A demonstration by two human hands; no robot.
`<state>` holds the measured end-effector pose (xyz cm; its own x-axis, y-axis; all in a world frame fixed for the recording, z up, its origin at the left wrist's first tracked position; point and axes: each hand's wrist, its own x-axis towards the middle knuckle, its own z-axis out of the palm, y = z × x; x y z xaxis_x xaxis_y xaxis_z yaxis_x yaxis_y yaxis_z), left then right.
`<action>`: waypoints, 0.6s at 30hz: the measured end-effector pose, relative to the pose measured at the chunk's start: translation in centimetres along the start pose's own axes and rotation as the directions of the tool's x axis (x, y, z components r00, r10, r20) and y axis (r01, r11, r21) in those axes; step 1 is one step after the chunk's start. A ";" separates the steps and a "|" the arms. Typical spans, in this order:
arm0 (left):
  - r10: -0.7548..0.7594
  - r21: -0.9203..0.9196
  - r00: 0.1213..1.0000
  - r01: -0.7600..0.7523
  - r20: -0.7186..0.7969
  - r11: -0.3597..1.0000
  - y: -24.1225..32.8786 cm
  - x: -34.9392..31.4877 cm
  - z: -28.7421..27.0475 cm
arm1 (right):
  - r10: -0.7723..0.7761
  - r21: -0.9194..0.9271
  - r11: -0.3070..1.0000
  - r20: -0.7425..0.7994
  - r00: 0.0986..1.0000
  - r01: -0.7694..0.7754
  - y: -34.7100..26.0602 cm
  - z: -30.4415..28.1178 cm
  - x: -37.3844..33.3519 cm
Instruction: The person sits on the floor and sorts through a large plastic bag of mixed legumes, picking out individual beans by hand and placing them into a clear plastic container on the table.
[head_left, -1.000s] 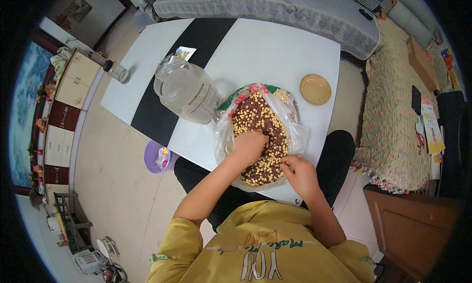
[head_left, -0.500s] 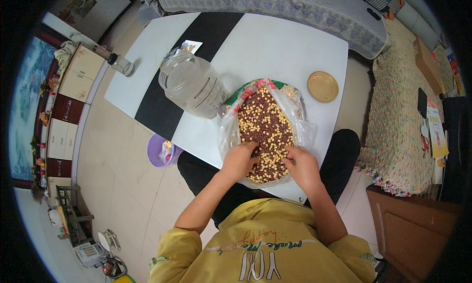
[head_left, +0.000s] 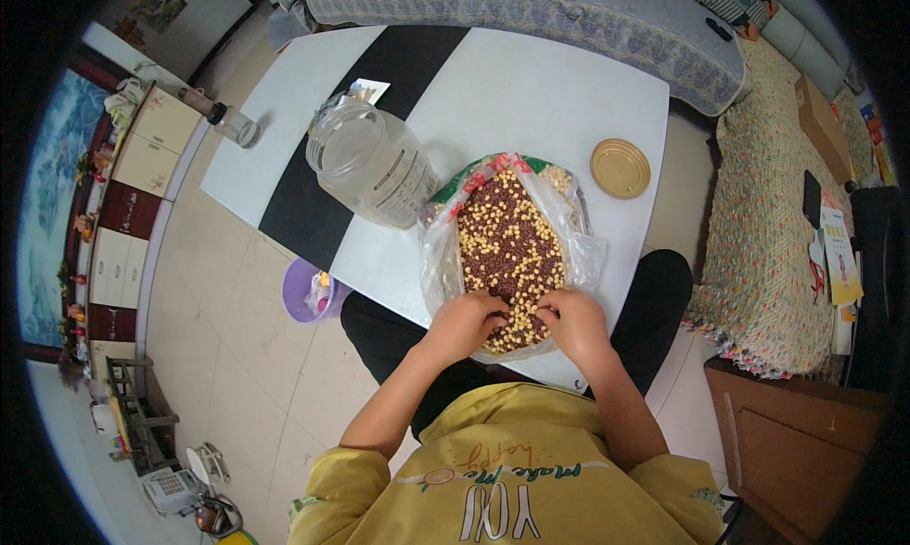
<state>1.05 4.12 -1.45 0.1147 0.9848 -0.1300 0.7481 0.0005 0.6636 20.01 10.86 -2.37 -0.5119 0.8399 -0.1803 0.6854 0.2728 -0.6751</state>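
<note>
An opened clear plastic bag [head_left: 438, 251] with red and green print lies near the table's front edge. Inside it spreads a mix of small dark red beans and yellow soybeans [head_left: 512, 232]. At the near left of the beans is my left hand [head_left: 463, 325], its fingers curled down against them. Opposite it, my right hand [head_left: 576, 325] has thumb and fingers drawn together on the beans. What the fingertips pinch is too small to make out. Behind the bag on the left stands a large clear plastic jar [head_left: 370, 161], uncovered. A gold round lid [head_left: 620, 168] lies right of the bag.
The white table [head_left: 540, 81] has a black stripe [head_left: 322, 194]. A small bottle [head_left: 234, 125] stands at its far left. On the floor sits a purple bin [head_left: 308, 291]. A grey sofa [head_left: 531, 24] runs behind; a covered seat [head_left: 758, 232] is at right.
Both hands have shifted slightly nearer me over the beans and closer to each other. The right hand has turned inward. Bag, jar and lid stay in place.
</note>
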 end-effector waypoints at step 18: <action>-0.122 0.112 0.992 0.118 0.027 0.987 0.4 0.0 1.2 | -0.032 -0.047 0.998 -0.047 0.998 0.030 0.6 -0.2 -0.7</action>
<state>2.15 3.92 -2.02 0.0404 0.9724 -0.2296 0.8249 0.0972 0.5568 20.87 10.54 -2.48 -0.5084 0.8521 -0.1246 0.6935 0.3193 -0.6459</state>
